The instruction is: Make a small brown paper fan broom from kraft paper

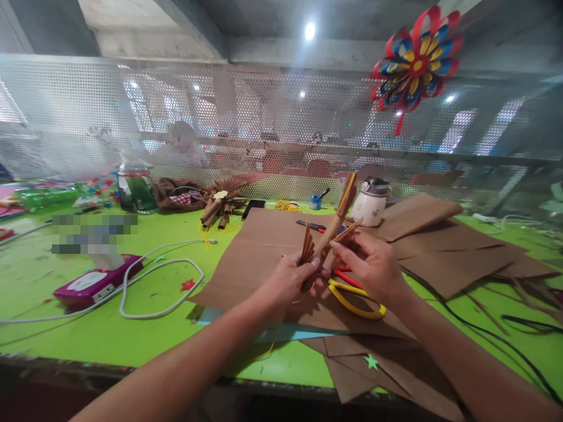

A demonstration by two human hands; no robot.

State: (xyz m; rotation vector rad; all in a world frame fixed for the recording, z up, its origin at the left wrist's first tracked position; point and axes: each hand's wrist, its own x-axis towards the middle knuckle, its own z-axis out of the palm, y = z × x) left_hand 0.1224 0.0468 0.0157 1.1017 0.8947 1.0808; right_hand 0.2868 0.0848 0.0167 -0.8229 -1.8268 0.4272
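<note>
Both my hands meet over the brown paper sheets [259,252] on the green table [88,328]. My left hand [288,281] is closed around the base of a bundle of folded brown paper strips [328,234] that fans upward. My right hand [369,264] pinches one strip of the same bundle from the right. Yellow-handled scissors [354,299] lie on the paper just under my right hand.
A white cable [162,281] loops from a pink device [94,284] at left. At the back stand a glass jar [135,187], a finished brown paper fan [220,205], a white container [372,202] and a small blue pot [315,202]. A perforated screen [264,117] closes the table's far side; a coloured paper pinwheel [416,61] hangs upper right. Black cables [484,331] run at right.
</note>
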